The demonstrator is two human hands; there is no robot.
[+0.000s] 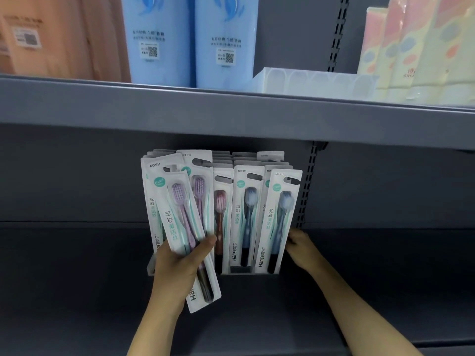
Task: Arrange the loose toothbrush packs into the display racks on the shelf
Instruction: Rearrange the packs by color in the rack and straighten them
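A purple toothbrush pack [183,227] is gripped, tilted, by the left hand [177,263] before the rack [151,268] mid-shelf, ready for slotting. The right hand [302,249] steadies the rack's right side; its fingers are hidden.

Toothbrush packs [239,217]: white card, teal swirl, teal round badge. Brushes lilac, maroon, blue. Shelf [231,116]: dark grey. Bottles [190,39]: pale blue. Boxes [421,47]: pastel yellow-pink, dotted.

Dim, soft, perhaps slightly blurred.
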